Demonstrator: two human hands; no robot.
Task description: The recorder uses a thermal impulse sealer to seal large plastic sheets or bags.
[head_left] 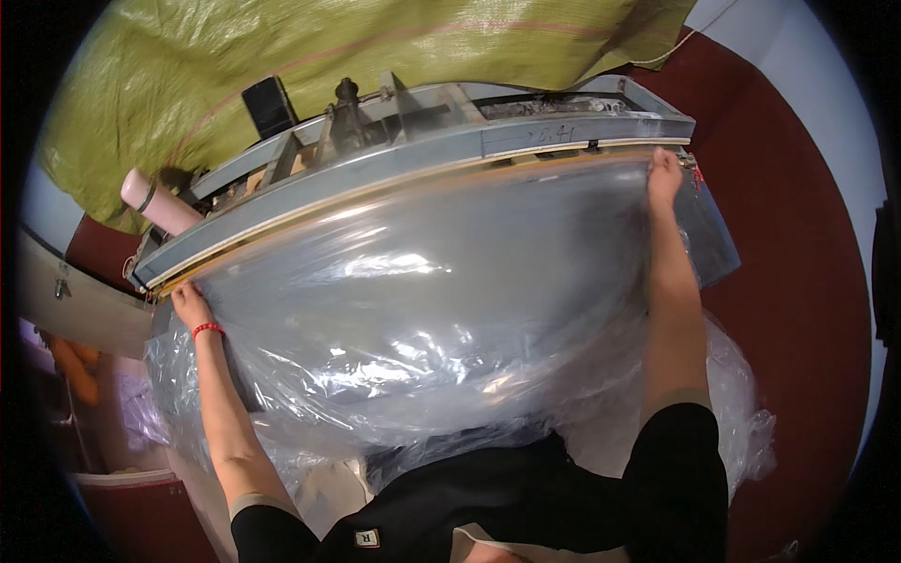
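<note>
A wide sheet of clear plastic film (422,272) spreads shiny and wrinkled over a grey tabletop, its loose folds bunched against my body. My left hand (190,304), with a red bead bracelet (207,328) on the wrist, is closed on the film's far left corner. At the far right corner my right hand (664,174) pinches the film too. Both hands are beside the long metal frame of a machine (394,150), and the film's far edge runs along its pale and orange strip (450,175).
Behind the frame hangs a yellow-green woven tarp (375,42). A pink bottle (161,203) and a black phone (269,107) rest at the frame's far side. More crumpled film (737,403) hangs at the right, over a dark red floor (798,281).
</note>
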